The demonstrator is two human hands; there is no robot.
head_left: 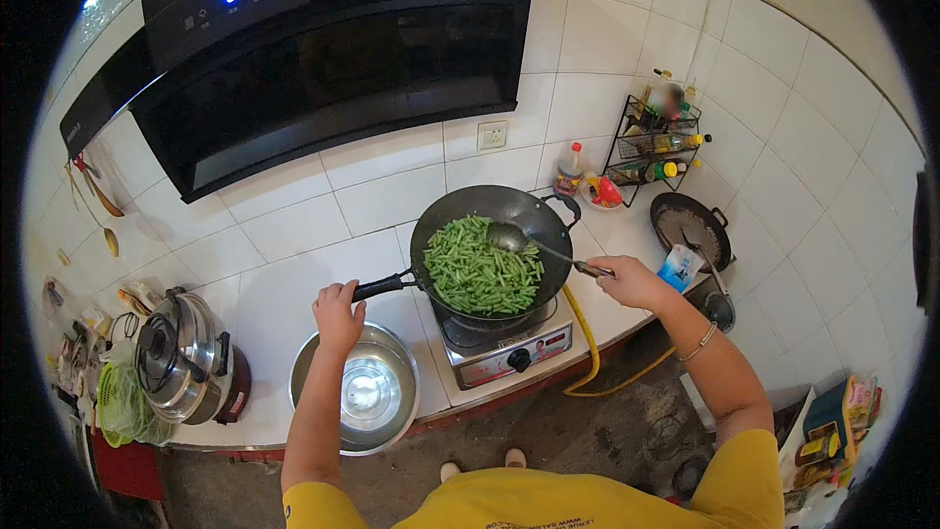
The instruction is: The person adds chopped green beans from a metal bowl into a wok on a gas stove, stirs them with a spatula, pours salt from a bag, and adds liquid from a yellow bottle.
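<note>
Stirring the green beans well, I judge, calls for a steady wok and slow scoops from the rim inward, with the ladle sliding under the heap so that pieces do not spill over the side. The beans lie heaped in the wok, which sits on the gas stove at the front edge of the counter. The two hands are well apart. The left hand is closed round the outer end of the wok's long black handle, above the steel basin that overhangs the counter's front edge. The right hand is clamped on the ladle's far end, fingers curled with no visible gap; the ladle's bowl rests against the beans toward the wok's back rim.
</note>
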